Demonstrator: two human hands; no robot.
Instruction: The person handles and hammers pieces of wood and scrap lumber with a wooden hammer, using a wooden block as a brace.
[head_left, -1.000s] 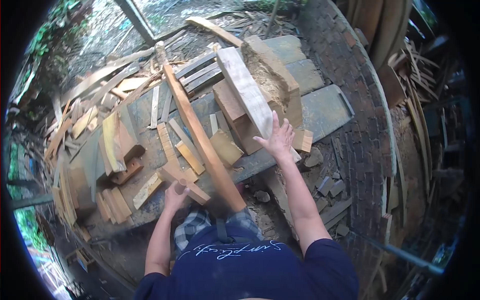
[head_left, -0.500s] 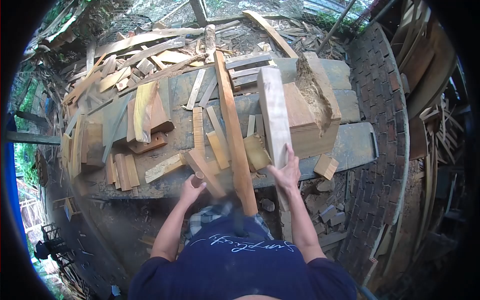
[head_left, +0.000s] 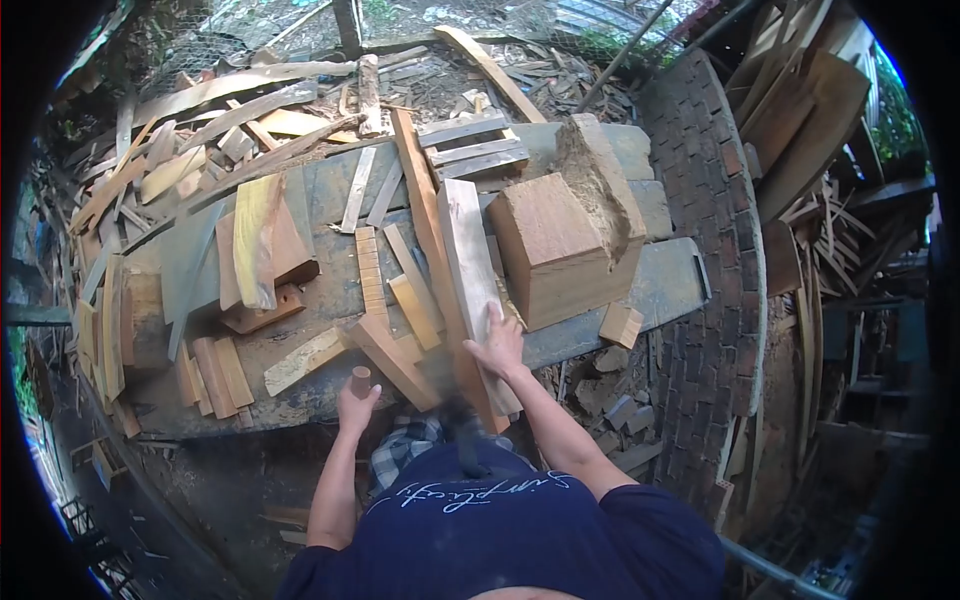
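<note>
The pale plank (head_left: pixel 470 260) lies flat on the counter (head_left: pixel 660 285), against the long reddish board (head_left: pixel 425 210) and beside the big block (head_left: pixel 555 250). The right hand (head_left: pixel 497 345) presses its near end, fingers spread. The left hand (head_left: pixel 355 405) is wrapped round a wooden handle (head_left: pixel 360 380). It looks like positioning, and the plank wants steadying first.

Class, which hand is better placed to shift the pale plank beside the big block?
Right, likely. The right hand rests flat on the pale plank; the left hand grips a wooden handle, apart from the plank.

A pale plank (head_left: pixel 468 262) lies flat; a round wooden handle (head_left: pixel 360 379) stands upright.
</note>
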